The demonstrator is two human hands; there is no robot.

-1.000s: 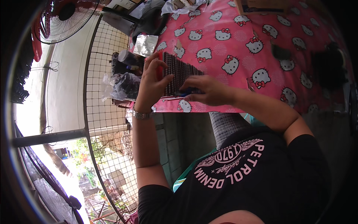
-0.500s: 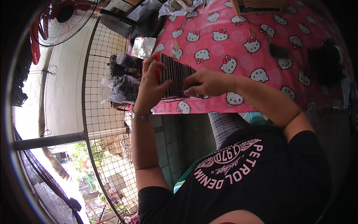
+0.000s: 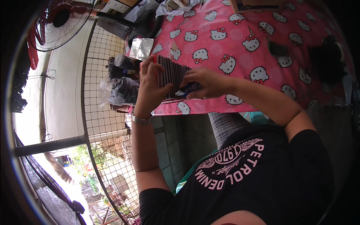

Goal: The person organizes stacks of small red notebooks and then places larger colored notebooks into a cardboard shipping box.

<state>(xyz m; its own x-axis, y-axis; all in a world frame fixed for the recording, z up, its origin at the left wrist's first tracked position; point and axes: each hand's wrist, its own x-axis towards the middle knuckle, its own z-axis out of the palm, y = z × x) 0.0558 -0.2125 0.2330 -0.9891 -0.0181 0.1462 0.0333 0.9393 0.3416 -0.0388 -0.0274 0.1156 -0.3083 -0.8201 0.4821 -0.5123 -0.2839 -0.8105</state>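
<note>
A dark, finely ridged panel (image 3: 173, 73) with rows of small bumps and a red left edge is propped at a slant near the front left of the table. My left hand (image 3: 150, 84) grips it by that edge, fingers over the red side and thumb across the ridged face. At its lower right, my right hand (image 3: 205, 83) is closed on a small blue-and-silver tool (image 3: 181, 92), whose exact kind is too small to make out. The tool's metal end lies against the rows. Thin pale-red strips show beneath the panel's lower edge.
A pink cartoon-cat cloth (image 3: 228, 45) covers the table. Left of the panel are a silvery square packet (image 3: 141, 48), a dark cup-like container (image 3: 123, 60) and a clear plastic bag (image 3: 118, 90). Wire mesh (image 3: 98, 75) and a fan (image 3: 63, 22) stand farther left; a cardboard box (image 3: 257, 5) sits at the back.
My right hand has opened its grip slightly and lifted, so the blue-and-silver tool shows more. The whole view has shifted a little; my left hand keeps its hold on the panel.
</note>
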